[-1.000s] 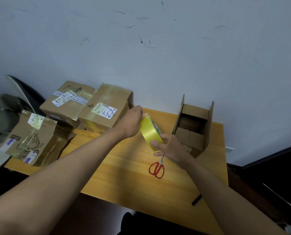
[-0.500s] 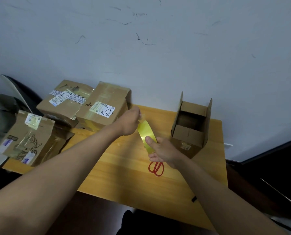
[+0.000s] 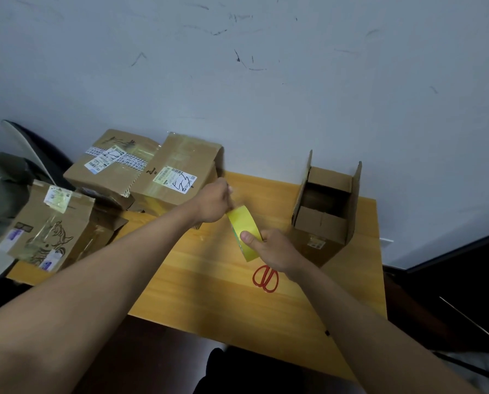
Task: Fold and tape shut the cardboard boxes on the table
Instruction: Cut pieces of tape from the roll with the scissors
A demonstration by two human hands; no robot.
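Note:
A yellow tape roll [image 3: 244, 230] hangs above the middle of the wooden table [image 3: 209, 285]. My right hand [image 3: 271, 248] grips the roll, thumb across its outer face. My left hand [image 3: 213, 204] pinches the tape's loose end at the roll's upper left. An open cardboard box [image 3: 325, 211] with its flaps standing up sits at the table's right back. Three closed, taped boxes lie at the left: one with a white label [image 3: 178, 172], one behind it [image 3: 109, 166], one with a drawn figure [image 3: 52, 226].
Red-handled scissors [image 3: 265, 275] lie on the table just below my right hand. A grey wall rises behind the table. A dark chair back [image 3: 35, 149] and green cloth [image 3: 1, 191] are at far left. Dark furniture [image 3: 451, 294] stands to the right of the table.
The roll has turned more edge-on in my right hand and dropped slightly. My left hand has drawn up and away from it, pinching the tape end.

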